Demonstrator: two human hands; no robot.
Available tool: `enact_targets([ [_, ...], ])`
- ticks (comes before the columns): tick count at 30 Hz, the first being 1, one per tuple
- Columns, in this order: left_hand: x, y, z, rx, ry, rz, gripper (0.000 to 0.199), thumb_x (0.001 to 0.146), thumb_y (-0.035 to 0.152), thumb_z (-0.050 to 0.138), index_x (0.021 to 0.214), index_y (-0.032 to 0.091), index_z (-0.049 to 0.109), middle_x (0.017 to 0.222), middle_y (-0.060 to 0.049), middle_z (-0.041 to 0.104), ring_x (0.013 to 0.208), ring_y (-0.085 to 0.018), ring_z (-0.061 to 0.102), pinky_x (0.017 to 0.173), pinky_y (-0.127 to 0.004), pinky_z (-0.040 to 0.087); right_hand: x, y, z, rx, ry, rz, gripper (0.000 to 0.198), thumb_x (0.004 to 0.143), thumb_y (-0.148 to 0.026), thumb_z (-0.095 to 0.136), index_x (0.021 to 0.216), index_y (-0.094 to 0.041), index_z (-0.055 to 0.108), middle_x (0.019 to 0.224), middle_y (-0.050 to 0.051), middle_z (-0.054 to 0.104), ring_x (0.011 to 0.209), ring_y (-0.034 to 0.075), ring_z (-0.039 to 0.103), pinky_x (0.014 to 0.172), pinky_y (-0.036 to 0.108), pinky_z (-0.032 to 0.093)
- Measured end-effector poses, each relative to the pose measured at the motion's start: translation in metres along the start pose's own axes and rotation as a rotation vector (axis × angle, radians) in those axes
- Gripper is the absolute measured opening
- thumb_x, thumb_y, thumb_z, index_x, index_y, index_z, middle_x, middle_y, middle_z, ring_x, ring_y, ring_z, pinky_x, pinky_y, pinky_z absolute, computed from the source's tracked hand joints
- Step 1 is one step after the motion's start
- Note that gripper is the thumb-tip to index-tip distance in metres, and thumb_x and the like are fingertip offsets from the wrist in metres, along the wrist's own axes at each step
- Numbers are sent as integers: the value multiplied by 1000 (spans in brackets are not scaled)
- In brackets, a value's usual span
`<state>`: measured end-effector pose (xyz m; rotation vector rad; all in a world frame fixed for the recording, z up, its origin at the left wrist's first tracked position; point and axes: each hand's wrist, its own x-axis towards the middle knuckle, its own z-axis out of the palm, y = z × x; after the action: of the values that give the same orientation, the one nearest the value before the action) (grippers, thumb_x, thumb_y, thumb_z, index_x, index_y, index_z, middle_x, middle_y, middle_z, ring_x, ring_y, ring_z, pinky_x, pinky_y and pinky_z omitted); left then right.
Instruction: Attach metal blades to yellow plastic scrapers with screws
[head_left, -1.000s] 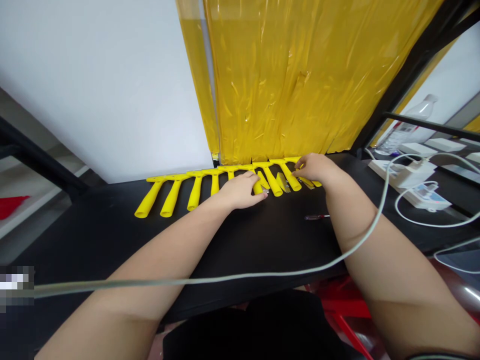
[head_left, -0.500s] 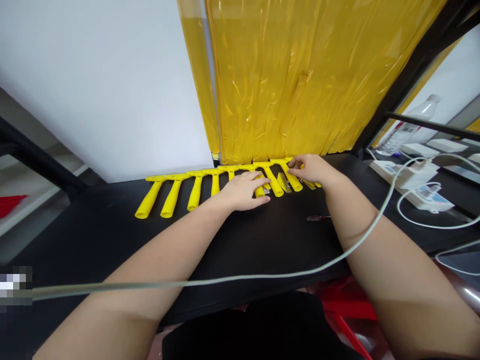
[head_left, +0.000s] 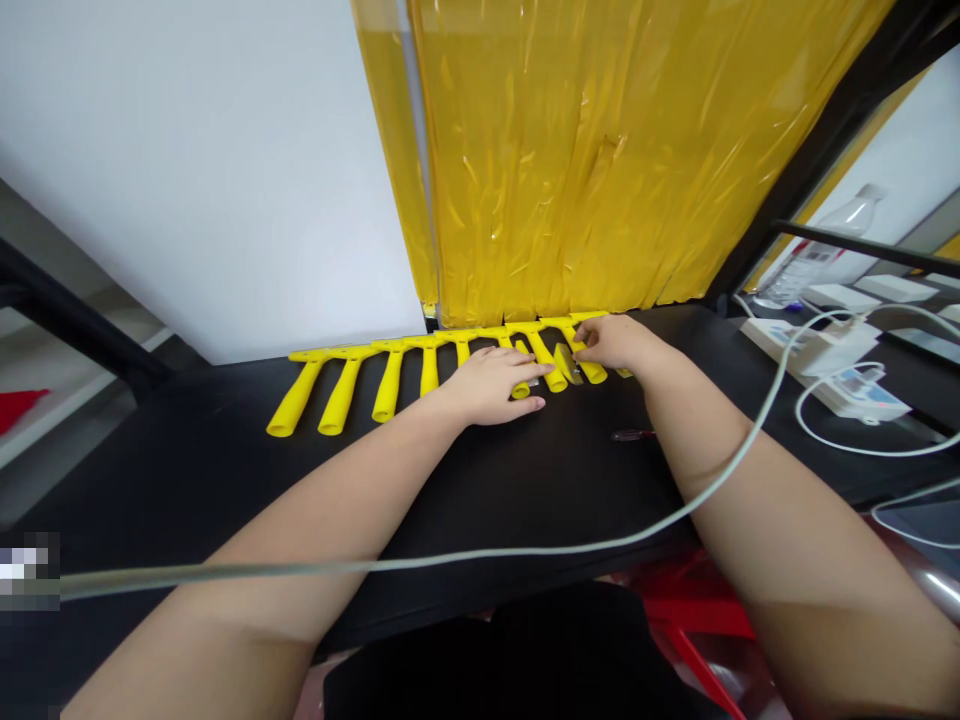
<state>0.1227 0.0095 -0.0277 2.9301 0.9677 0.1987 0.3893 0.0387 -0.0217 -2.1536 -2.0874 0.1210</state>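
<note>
A row of several yellow plastic T-shaped handles point(head_left: 386, 385), which look like squeegee handles, lies along the back of the black table, their hollow grips facing me. My left hand point(head_left: 495, 385) rests over the right part of the row, fingers spread and thumb apart, partly covering the handles there. My right hand point(head_left: 611, 340) is at the right end, its fingers curled together beside a handle grip point(head_left: 594, 370). What lies between those fingertips is hidden. Between the two hands, a small shiny yellowish piece point(head_left: 568, 364) leans among the grips.
A small screwdriver point(head_left: 631, 435) lies near my right wrist. A white cable point(head_left: 525, 552) crosses in front of both forearms. At right stand a power strip with adapters point(head_left: 840, 350) and a plastic bottle point(head_left: 825, 245). Yellow film point(head_left: 540, 160) hangs behind the table.
My right fingers have shifted slightly left and down, closer to the shiny piece. My left hand has edged a little to the right, with fingers still spread.
</note>
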Motion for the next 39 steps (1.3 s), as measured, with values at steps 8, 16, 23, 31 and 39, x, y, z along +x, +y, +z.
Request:
enact_targets([
  [8, 1, -1, 1, 22, -3, 13, 60, 104, 60, 52, 158, 35, 54, 162, -7, 57, 150, -30, 50, 126, -50, 33, 4, 18, -7, 37, 140, 52, 41, 90, -40, 71, 126, -23, 77, 115, 9, 81, 105, 28, 75, 94, 36, 55],
  [16, 1, -4, 2, 2, 15, 38, 57, 104, 59, 50, 156, 35, 57, 155, -6, 63, 145, -29, 55, 124, -48, 34, 17, 55, -3, -25, 84, 258, 42, 75, -26, 77, 116, -24, 84, 120, 12, 81, 109, 32, 76, 88, 37, 60],
  [23, 0, -3, 3, -4, 10, 39, 57, 105, 58, 50, 156, 35, 56, 152, -6, 64, 143, -28, 56, 123, -46, 37, 17, 54, -2, -27, 62, 262, 38, 71, -26, 79, 109, -24, 86, 112, 11, 82, 102, 32, 78, 80, 36, 60],
  [31, -3, -13, -23, 9, 61, -116, 63, 103, 59, 47, 155, 24, 57, 155, -11, 61, 143, -32, 57, 121, -47, 43, 11, 45, -9, 49, 152, 264, 39, 82, -37, 76, 117, -20, 81, 120, 14, 80, 112, 34, 75, 91, 41, 59],
  [39, -54, -53, -34, 9, -69, -265, 69, 102, 59, 46, 155, 17, 56, 160, -15, 56, 148, -33, 53, 124, -46, 41, -13, -12, -12, 152, 247, -212, 25, 93, -32, 68, 114, -21, 78, 113, 9, 81, 106, 29, 74, 98, 41, 56],
])
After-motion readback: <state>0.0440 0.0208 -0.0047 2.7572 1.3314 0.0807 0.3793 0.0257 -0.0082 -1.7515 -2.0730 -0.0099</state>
